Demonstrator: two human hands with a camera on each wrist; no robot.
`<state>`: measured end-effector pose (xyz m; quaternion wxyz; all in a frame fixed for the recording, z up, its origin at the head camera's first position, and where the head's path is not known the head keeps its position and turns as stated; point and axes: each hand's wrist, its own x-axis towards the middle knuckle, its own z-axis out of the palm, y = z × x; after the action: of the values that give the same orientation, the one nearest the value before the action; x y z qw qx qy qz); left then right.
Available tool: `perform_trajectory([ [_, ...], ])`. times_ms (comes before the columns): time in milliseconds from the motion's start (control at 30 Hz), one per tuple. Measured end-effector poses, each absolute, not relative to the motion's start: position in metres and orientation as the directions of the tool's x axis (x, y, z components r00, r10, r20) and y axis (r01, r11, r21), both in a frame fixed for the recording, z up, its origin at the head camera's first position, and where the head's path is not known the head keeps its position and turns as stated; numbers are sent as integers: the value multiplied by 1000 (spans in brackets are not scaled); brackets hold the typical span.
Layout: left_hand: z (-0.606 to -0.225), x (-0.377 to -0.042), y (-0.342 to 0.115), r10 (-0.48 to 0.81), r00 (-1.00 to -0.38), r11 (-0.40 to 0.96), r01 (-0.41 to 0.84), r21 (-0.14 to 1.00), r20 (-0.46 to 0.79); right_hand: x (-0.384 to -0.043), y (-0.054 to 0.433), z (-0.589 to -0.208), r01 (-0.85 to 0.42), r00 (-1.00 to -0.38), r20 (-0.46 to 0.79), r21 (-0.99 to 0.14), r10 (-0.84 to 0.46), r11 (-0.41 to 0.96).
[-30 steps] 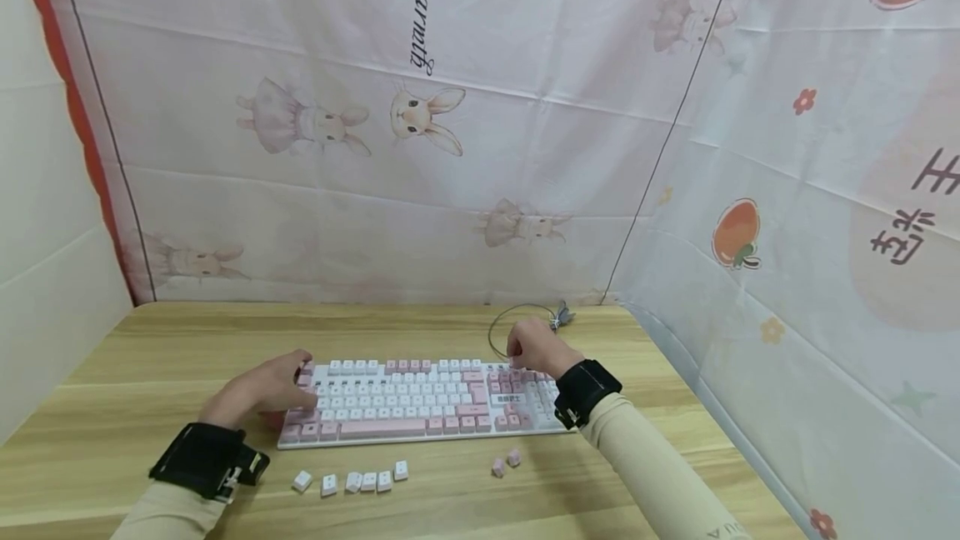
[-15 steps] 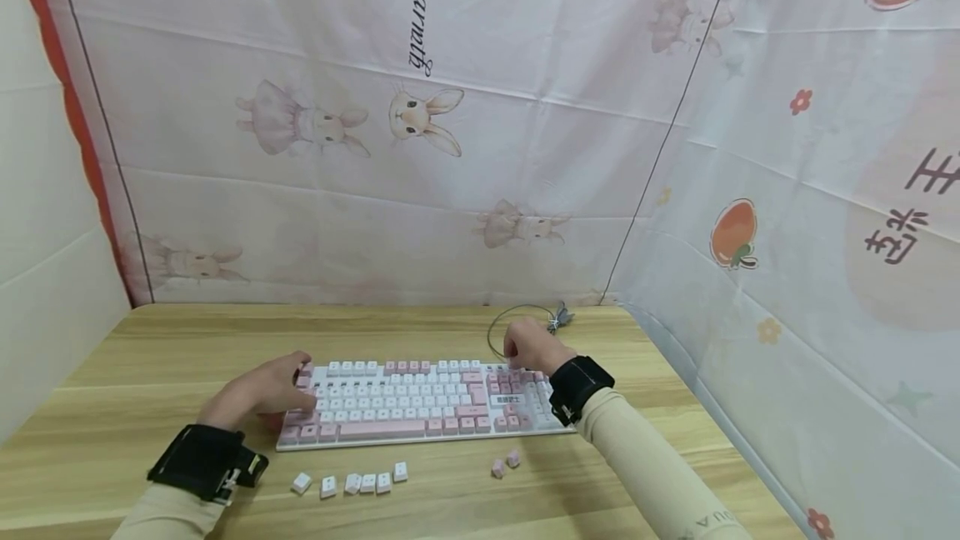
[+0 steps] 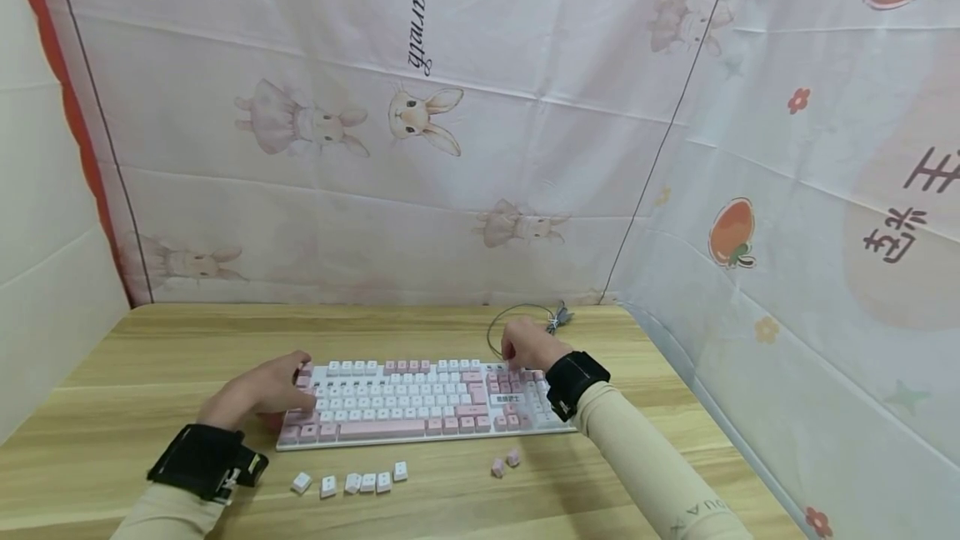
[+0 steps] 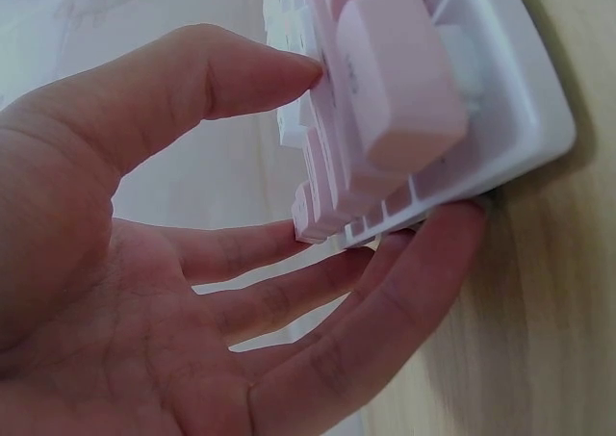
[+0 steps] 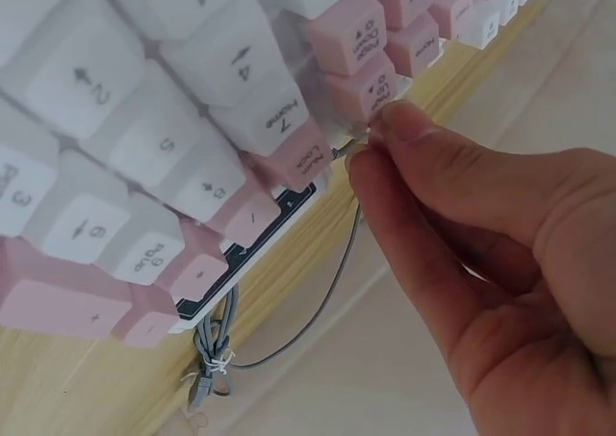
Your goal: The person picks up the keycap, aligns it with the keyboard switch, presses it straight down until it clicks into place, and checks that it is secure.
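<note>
A pink and white keyboard (image 3: 390, 402) lies on the wooden table. My left hand (image 3: 258, 390) grips its left end, thumb over the pink keycaps (image 4: 404, 80) and fingers along the side and lower edge. At the back right of the keyboard, my right hand (image 3: 534, 344) pinches with thumb and forefinger beside the Page Up key (image 5: 361, 94). The fingertips mostly hide the keycap between them. In front of the keyboard lie several loose white keycaps (image 3: 368, 482) and two pink keycaps (image 3: 498, 467). Bare dark switches show in the number row and next to the right hand.
A thin grey cable (image 3: 491, 332) loops behind the keyboard and ends in a tied bundle with a plug (image 3: 559, 319). Printed cloth (image 3: 360, 190) hangs at the back and right of the wooden table (image 3: 420, 323). A white wall (image 3: 52, 215) stands at the left.
My right hand and forearm have shifted slightly left over the back of the keyboard. The left hand, the keyboard and the loose keycaps stay where they were.
</note>
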<state>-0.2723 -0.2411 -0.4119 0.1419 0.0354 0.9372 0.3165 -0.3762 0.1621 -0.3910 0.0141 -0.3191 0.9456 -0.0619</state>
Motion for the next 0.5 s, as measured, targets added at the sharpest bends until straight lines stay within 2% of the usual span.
perform_trajectory([
  [500, -413, -275, -241, 145, -955, 800, -41, 599, -258, -383, 160, -393, -613, -786, 2, -131, -618, 779],
])
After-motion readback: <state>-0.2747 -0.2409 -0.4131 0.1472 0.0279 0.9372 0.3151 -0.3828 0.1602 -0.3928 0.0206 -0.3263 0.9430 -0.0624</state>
